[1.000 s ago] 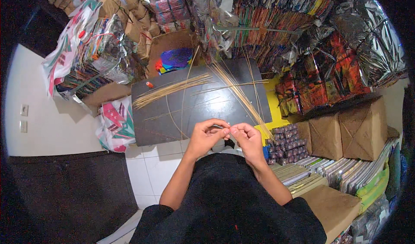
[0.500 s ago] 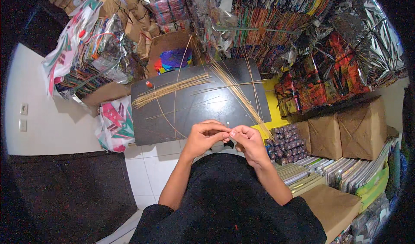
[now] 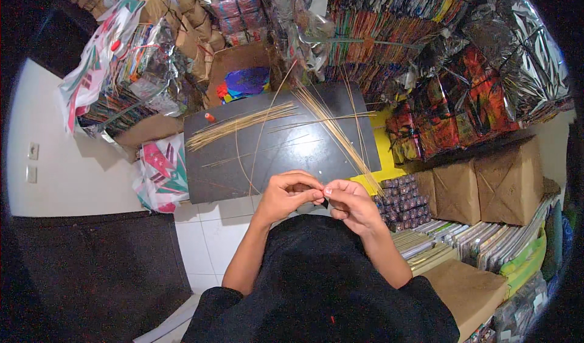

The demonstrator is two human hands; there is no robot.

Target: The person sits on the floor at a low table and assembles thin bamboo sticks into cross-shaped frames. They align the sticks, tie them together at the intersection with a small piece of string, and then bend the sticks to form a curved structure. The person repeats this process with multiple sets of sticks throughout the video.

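Note:
My left hand (image 3: 287, 196) and my right hand (image 3: 353, 206) meet over my lap at the table's near edge, thumbs and fingertips pinched together. A long thin bent bamboo stick (image 3: 263, 121) rises from beside my left hand over the black table (image 3: 213, 191), its far end past the back edge. A shorter curved strip (image 3: 238, 148) arcs beside it. My left hand appears to grip the bent stick; its lower end is hidden. What my right fingertips pinch is too small to make out.
Bundled bamboo sticks (image 3: 243, 125) lie on the table's left, another bundle (image 3: 337, 133) slants across its right. A small orange-red spool (image 3: 210, 117) stands at the left. Stacked small dark boxes (image 3: 401, 206) and brown paper parcels (image 3: 508, 182) are at right; wrapped stacks (image 3: 377, 45) line the back.
The bent stick's far end has swung to the right, and the shorter curved strip has shifted right with it. My hands stay pinched together in nearly the same place.

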